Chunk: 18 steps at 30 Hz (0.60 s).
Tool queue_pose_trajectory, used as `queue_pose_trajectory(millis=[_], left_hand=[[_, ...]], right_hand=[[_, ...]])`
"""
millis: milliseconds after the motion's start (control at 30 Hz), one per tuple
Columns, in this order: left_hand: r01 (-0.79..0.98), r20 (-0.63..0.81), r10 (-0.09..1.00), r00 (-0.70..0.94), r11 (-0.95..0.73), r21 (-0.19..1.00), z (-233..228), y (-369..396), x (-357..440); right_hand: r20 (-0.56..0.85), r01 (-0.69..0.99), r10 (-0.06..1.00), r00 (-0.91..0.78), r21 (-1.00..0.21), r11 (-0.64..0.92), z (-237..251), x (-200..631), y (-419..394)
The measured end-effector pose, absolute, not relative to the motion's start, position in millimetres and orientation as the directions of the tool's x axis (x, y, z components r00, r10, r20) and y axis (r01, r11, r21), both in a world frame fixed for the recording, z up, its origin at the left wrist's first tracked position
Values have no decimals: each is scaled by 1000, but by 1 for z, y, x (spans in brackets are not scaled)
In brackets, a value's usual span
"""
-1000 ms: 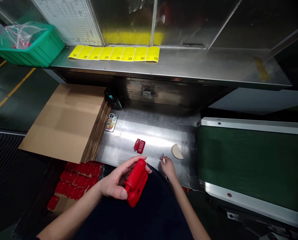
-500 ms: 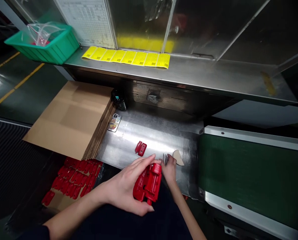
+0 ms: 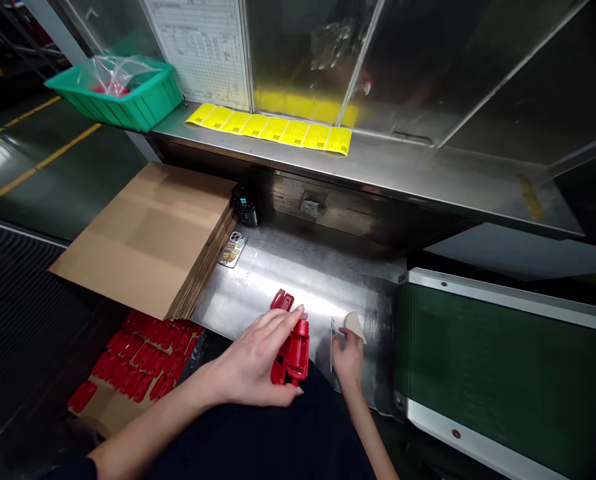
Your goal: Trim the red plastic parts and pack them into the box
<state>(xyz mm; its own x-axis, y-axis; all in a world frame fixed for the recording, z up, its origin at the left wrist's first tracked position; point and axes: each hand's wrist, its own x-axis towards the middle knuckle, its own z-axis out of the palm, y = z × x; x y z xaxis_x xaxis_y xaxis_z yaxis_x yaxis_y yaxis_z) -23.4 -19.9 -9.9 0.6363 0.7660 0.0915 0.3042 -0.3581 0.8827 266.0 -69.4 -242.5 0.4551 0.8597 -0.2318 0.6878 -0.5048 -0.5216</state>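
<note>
Left hand [image 3: 251, 363] grips the red plastic housing [image 3: 298, 353] between thumb and fingers, above the worktop's [image 3: 288, 257] front edge, hiding the housing's left side. Right hand [image 3: 349, 360] curls around a thin-bladed knife [image 3: 333, 328], handle indistinct.

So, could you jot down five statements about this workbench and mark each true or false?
1. The left hand holds a glossy red plastic part. True.
2. The right hand is empty. False: it holds a thin, blade-like tool.
3. The strip of yellow printed labels lies on the grey metal shelf. True.
4. The wide dark-green conveyor belt is left of both hands. False: the belt is to their right.
5. The green rectangular plastic bin holds a clear plastic bag. True.
</note>
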Motion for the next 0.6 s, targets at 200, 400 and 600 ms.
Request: queue_pose_trajectory(millis=[200, 400, 600], left_hand=[[268, 152, 743, 652, -413, 870, -9, -19, -25], [143, 32, 817, 576, -139, 980, -23, -26, -31], [-162, -117, 826, 551, 244, 956, -38, -35, -37]], right_hand=[[-298, 684, 731, 614, -260, -681, -241, 314, -44], [-427, 721, 706, 566, -161, -675, -250, 324, -33], [-497, 721, 672, 548, -125, -681, -248, 329, -26]])
